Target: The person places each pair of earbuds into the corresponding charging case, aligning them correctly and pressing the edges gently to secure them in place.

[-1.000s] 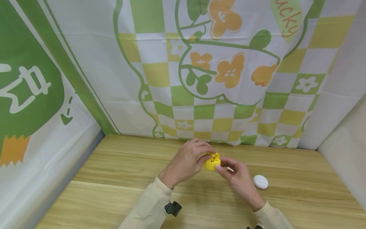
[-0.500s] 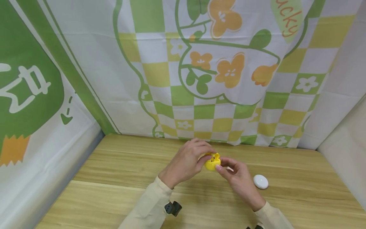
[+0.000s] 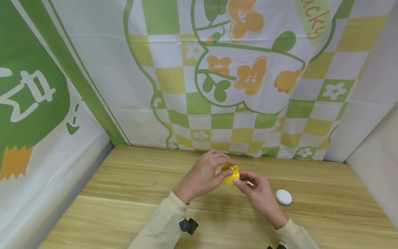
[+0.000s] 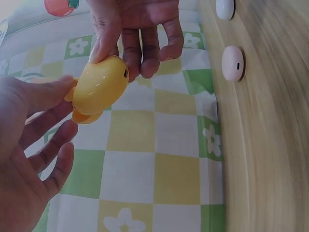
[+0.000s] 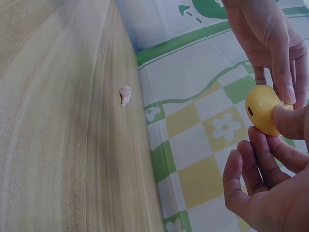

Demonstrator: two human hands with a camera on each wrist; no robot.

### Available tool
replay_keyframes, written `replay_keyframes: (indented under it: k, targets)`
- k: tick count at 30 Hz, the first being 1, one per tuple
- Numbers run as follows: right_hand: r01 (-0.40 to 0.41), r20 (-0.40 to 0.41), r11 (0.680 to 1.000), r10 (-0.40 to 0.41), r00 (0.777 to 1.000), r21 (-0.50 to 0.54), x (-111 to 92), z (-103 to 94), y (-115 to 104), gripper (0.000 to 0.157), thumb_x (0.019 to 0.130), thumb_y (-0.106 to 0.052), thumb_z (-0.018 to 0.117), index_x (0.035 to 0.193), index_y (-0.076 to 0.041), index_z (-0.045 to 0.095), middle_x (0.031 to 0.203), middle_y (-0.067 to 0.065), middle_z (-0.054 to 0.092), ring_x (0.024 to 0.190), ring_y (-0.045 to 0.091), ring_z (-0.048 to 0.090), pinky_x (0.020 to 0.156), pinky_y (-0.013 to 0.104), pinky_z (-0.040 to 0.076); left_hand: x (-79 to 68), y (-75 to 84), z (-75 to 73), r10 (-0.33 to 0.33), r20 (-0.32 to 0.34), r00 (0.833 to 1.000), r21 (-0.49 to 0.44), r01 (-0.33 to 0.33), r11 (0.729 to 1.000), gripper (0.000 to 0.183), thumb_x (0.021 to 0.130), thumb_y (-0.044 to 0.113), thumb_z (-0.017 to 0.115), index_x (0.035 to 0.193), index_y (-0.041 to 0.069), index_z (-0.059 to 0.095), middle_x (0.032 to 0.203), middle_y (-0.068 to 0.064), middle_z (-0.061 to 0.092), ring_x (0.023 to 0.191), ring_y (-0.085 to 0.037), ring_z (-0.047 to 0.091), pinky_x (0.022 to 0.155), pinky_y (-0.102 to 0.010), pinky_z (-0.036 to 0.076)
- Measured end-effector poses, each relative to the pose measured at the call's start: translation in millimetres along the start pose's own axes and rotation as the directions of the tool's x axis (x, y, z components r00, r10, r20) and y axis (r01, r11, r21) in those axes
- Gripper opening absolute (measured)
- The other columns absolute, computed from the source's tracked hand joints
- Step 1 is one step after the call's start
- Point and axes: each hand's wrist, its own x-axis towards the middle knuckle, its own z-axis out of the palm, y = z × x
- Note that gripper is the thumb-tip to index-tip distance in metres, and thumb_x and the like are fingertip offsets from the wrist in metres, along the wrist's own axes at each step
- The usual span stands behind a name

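My right hand (image 3: 259, 193) grips a yellow earbud case (image 3: 230, 179) by its side, thumb in front. The case's lid (image 4: 86, 117) stands open. With thumb and fingertips, my left hand (image 3: 203, 176) pinches a small yellow earbud (image 4: 70, 92) at the case's mouth; the fingers hide most of it. In the left wrist view the case's rounded bottom shows a dark charging slot, and the other left fingers are spread below. The right wrist view has both thumbs meeting near the case.
On the wooden table (image 3: 124, 193) lies a white case (image 3: 283, 197), right of my right hand. The left wrist view adds a pink case (image 4: 233, 63). A pink earbud (image 5: 125, 95) lies on the table in the right wrist view. A patterned cloth (image 3: 242, 135) hangs behind.
My left thumb has shifted slightly over the case's mouth, covering the dark marks seen there before. The right hand and the case stay nearly still.
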Motion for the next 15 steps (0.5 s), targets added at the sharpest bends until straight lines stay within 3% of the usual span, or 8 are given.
replay_keyframes:
  k: [7, 15]
  targets:
    - [-0.015, 0.005, 1.0, 0.015, 1.0, -0.011, 0.8, -0.4, 0.3, 0.022, 0.096, -0.008, 0.07, 0.114, 0.005, 0.07, 0.108, 0.015, 0.068, 0.1, 0.02, 0.062, 0.085, 0.026, 0.056, 1.2, -0.2, -0.1, 0.006, -0.024, 1.0, 0.021, -0.006, 1.0, 0.016, 0.092, 0.012, 0.076, 0.108, 0.009, 0.075, 0.111, -0.001, 0.074, 0.103, -0.018, 0.062, 0.089, -0.034, 0.051]
    - [0.002, 0.002, 1.0, -0.002, 1.0, 0.0, 0.1, 1.0, -0.7, 0.021, 0.096, -0.006, 0.07, 0.113, 0.006, 0.07, 0.107, 0.016, 0.068, 0.099, 0.019, 0.062, 0.084, 0.026, 0.056, 0.8, 1.2, -2.3, 0.003, 0.021, 1.0, 0.019, -0.004, 1.0, 0.019, 0.093, 0.01, 0.074, 0.112, 0.009, 0.075, 0.114, -0.001, 0.072, 0.105, -0.018, 0.059, 0.091, -0.034, 0.05]
